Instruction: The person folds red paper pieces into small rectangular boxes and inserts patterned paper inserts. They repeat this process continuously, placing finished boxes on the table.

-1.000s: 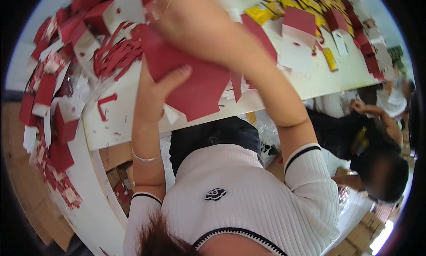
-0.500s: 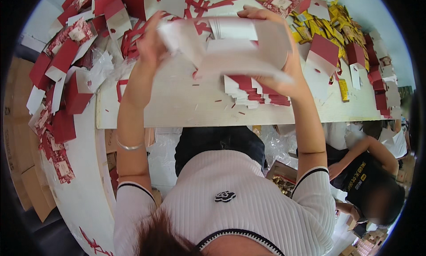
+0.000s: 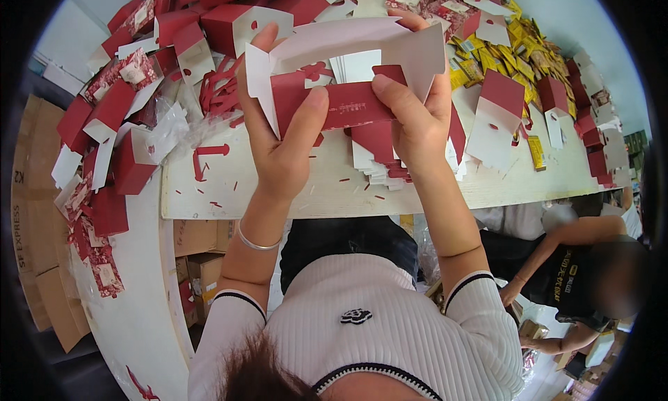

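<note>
The left hand (image 3: 287, 149) and right hand (image 3: 422, 126) together grip one red-and-white carton (image 3: 358, 107), both thumbs (image 3: 315, 102) on its near side, raised above the white surface (image 3: 271, 203). Partly behind it lies one card stack (image 3: 374, 142); rightward, one loose yellow sachet (image 3: 536, 153) lies near two boxes (image 3: 495, 119).
</note>
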The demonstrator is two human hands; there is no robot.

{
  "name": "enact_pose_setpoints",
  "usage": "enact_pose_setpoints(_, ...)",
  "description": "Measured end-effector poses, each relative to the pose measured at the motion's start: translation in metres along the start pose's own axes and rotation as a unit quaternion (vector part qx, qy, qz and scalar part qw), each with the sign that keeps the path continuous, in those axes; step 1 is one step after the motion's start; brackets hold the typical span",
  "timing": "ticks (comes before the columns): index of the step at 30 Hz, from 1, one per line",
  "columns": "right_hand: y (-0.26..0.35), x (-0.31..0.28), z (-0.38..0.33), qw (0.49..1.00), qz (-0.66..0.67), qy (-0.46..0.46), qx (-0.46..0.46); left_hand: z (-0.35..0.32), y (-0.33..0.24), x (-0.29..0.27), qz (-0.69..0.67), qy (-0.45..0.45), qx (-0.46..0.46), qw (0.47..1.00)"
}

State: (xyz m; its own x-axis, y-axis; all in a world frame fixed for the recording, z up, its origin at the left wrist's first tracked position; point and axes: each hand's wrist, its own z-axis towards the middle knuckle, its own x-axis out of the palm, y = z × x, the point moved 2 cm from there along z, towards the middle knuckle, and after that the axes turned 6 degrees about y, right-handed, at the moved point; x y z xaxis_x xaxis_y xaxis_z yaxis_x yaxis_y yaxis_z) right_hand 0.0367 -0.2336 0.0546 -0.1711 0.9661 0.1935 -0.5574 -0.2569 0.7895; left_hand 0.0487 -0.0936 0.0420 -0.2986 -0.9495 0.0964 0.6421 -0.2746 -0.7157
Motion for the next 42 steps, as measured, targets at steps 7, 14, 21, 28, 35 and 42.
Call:
enact_pose_setpoints(7, -0.008, 0.002, -0.003, 0.996, 0.039, -0.079, 0.010, 0.006, -0.004, -0.007, -0.160, 0.037, -0.079, 0.983)
enact_pose_setpoints(14, -0.013, 0.008, -0.007, 0.995, -0.072, 0.018, -0.060, 0.006, -0.005, -0.015, -0.175, -0.027, -0.164, 0.970)
enact_pose_setpoints(21, -0.011, 0.006, -0.004, 0.994, 0.078, 0.075, -0.002, 0.002, -0.013, -0.020, -0.152, -0.077, -0.108, 0.979)
enact_pose_setpoints(28, -0.010, 0.006, -0.001, 0.994, 0.021, 0.080, -0.065, 0.001, -0.010, -0.019, -0.171, -0.083, -0.085, 0.978)
enact_pose_setpoints(35, -0.004, 0.007, 0.010, 0.996, -0.001, 0.047, -0.071, 0.002, -0.004, -0.021, -0.028, 0.022, -0.011, 0.999)
enact_pose_setpoints(42, 0.007, 0.005, 0.001, 0.981, -0.107, 0.060, -0.149, 0.003, -0.015, -0.021, 0.050, 0.080, -0.006, 0.996)
